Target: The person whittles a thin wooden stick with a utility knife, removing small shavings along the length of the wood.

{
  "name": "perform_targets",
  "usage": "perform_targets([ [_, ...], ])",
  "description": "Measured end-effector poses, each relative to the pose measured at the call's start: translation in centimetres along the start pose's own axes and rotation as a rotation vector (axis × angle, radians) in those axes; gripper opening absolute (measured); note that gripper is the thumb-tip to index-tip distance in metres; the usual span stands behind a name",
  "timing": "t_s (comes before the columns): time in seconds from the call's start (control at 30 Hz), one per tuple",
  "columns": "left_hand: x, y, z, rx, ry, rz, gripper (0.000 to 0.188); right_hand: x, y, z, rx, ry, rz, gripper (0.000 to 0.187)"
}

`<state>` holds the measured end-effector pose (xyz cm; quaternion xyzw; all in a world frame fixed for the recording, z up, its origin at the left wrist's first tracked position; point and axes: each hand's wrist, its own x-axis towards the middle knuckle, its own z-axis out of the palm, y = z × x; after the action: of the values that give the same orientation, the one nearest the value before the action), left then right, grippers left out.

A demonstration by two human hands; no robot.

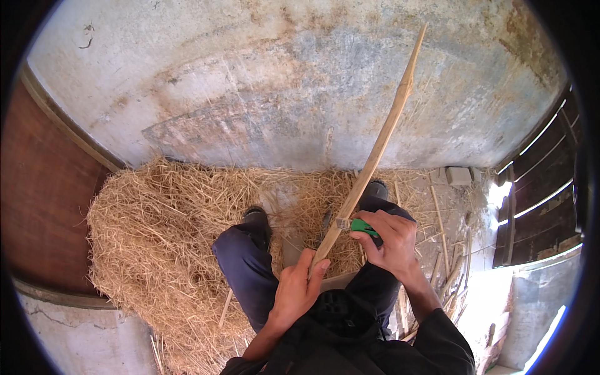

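A long, slightly bent wooden stick (pixel 381 140) slants up and to the right between my legs, its far end tapering to a point in front of the wall. My left hand (pixel 295 286) is closed round its near end, thumb along the wood. My right hand (pixel 392 242) grips a small green-handled tool (pixel 360 226). The tool's short greyish metal end (pixel 342 223) lies against the stick, just beyond my left hand. Most of the handle is hidden by my right fingers, so I cannot tell its exact kind.
A large straw heap (pixel 169 225) lies at the left, and straw also covers the floor round my shoes. A weathered wall (pixel 262 94) rises ahead. Several thin sticks (pixel 439 231) lie at the right, near a grey block (pixel 459 176) and dark wooden slats (pixel 540 181). A brown panel (pixel 47 194) stands left.
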<state>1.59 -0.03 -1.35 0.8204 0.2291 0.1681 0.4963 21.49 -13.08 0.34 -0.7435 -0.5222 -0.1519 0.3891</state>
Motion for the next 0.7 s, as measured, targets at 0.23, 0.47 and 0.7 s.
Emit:
perform_targets([
  [0.23, -0.5, -0.4, -0.6, 0.031, 0.014, 0.017, 0.023, 0.0, 0.7, 0.5, -0.033, 0.02, -0.021, 0.029],
  [0.47, -1.3, -1.6, -1.1, 0.056, -0.013, -0.023, 0.025, 0.7, 1.4, 0.5, -0.027, 0.032, 0.01, 0.024],
  [0.7, -4.3, -4.6, -1.5, 0.054, -0.082, -0.067, 0.025, 2.4, 4.7, -1.2, -0.056, 0.141, 0.321, 0.024],
])
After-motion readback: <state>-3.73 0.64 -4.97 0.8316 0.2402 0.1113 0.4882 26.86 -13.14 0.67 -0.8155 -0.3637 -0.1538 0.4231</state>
